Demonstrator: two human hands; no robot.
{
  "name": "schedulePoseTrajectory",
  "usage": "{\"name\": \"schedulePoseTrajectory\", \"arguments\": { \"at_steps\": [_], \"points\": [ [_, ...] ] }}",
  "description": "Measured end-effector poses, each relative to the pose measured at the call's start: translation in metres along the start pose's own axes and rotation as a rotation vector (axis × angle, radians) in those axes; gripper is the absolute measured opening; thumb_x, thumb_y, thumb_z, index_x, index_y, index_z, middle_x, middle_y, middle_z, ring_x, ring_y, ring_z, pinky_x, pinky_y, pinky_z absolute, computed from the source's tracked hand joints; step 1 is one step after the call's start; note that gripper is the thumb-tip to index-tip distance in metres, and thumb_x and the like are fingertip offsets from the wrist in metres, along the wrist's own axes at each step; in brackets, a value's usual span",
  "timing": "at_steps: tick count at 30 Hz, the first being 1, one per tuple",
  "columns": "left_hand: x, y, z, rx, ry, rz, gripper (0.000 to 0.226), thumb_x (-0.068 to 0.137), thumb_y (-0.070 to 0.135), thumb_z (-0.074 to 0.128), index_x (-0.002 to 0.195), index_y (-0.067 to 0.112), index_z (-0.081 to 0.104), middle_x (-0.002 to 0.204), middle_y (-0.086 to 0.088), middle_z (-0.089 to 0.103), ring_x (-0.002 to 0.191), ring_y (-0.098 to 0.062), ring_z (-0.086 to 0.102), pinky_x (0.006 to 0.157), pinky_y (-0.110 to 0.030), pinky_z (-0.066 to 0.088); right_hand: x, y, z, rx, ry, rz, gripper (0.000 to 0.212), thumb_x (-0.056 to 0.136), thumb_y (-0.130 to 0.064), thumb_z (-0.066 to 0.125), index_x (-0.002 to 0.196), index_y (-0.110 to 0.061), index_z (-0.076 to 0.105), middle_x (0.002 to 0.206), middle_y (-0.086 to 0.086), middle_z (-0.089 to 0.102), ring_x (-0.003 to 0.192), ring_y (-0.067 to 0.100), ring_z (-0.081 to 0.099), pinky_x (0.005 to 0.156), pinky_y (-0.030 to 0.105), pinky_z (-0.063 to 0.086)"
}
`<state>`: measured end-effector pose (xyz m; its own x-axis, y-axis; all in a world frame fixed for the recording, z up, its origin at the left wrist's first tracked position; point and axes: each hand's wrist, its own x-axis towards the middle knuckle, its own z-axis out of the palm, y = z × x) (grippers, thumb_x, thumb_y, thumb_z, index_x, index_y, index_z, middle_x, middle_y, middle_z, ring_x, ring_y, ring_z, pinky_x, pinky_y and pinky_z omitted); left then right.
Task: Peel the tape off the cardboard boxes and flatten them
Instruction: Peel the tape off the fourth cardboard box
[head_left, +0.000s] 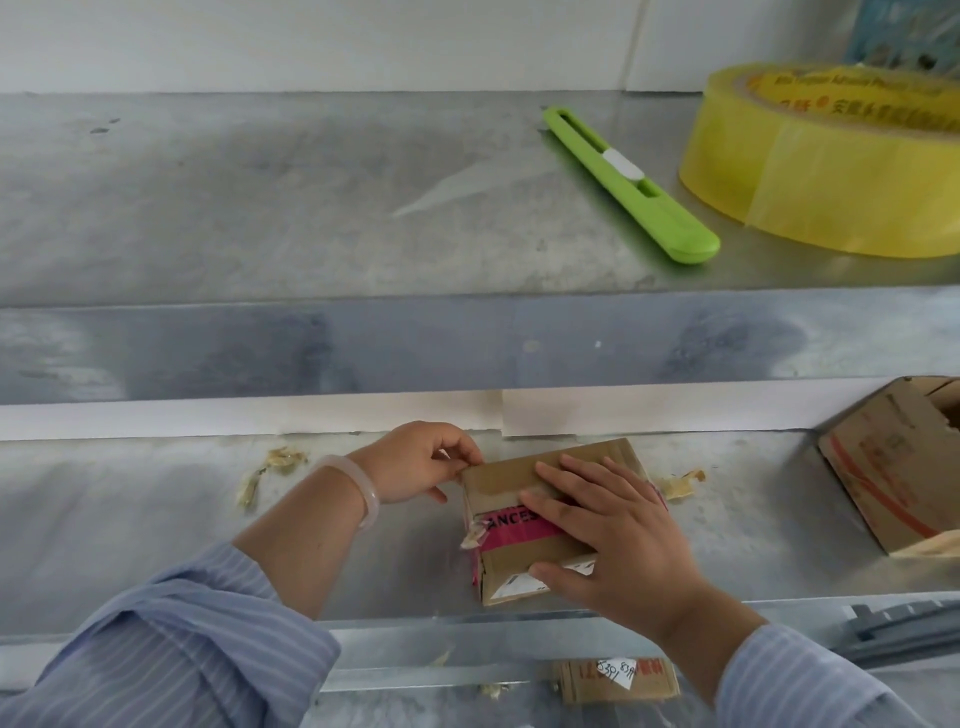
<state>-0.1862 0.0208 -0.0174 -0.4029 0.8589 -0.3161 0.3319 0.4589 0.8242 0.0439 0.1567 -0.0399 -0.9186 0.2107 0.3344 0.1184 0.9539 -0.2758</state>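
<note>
Your right hand (613, 525) presses flat, fingers straight, on the small brown cardboard box (522, 558), which sits under its palm. Your left hand (415, 462), just beside the right fingertips, pinches the box's top corner; a pink tape band (511, 525) runs beneath the right fingers.

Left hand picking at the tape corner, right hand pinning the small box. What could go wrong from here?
1. The left hand pinches only a corner of the brown tape; it may shred, like the scraps on the lower shelf.
2. The right hand lies flat across that tape on the small box, likely blocking the peel.
3. The pink tape is still on; the green cutter sits on the upper shelf.
</note>
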Motion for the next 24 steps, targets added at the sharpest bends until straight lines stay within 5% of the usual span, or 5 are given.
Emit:
{"name": "schedulePoseTrajectory", "arguments": {
  "at_steps": [6,13,18,24],
  "points": [
    [0.003,0.004,0.003,0.177,-0.004,0.111,0.021,0.096,0.010,0.054,0.089,0.027,0.063,0.094,0.008,0.064,0.082,-0.010,0.061,0.070,-0.025,0.057,-0.001,0.003,0.000,-0.013,-0.009,-0.022,0.059,0.076,-0.069,0.059,0.129,-0.043,0.059,0.142,-0.017,0.050,0.137,0.009,0.041,0.113,0.044,0.033],
    [0.000,0.000,-0.003,0.119,-0.076,0.076,0.020,0.098,0.017,0.053,0.092,0.033,0.063,0.101,0.007,0.065,0.094,-0.009,0.062,0.075,-0.021,0.055,-0.003,0.003,0.001,-0.008,-0.002,-0.032,0.059,0.078,-0.069,0.058,0.130,-0.043,0.058,0.143,-0.017,0.049,0.138,0.009,0.040,0.112,0.046,0.035],
    [-0.003,0.000,0.002,0.082,-0.127,0.044,0.014,0.100,0.020,0.049,0.093,0.028,0.059,0.108,-0.002,0.061,0.104,-0.022,0.060,0.084,-0.032,0.057,-0.005,0.005,0.000,-0.013,-0.014,-0.061,0.060,0.078,-0.070,0.058,0.132,-0.043,0.056,0.145,-0.017,0.048,0.139,0.009,0.039,0.113,0.046,0.034],
    [-0.010,0.001,0.014,0.253,0.014,0.099,0.020,0.102,0.017,0.041,0.085,0.020,0.048,0.090,0.001,0.052,0.087,-0.018,0.056,0.086,-0.039,0.053,-0.003,0.004,-0.001,-0.024,-0.014,-0.060,0.060,0.079,-0.069,0.057,0.132,-0.042,0.057,0.144,-0.015,0.049,0.138,0.009,0.040,0.113,0.045,0.034]
  ]
}}
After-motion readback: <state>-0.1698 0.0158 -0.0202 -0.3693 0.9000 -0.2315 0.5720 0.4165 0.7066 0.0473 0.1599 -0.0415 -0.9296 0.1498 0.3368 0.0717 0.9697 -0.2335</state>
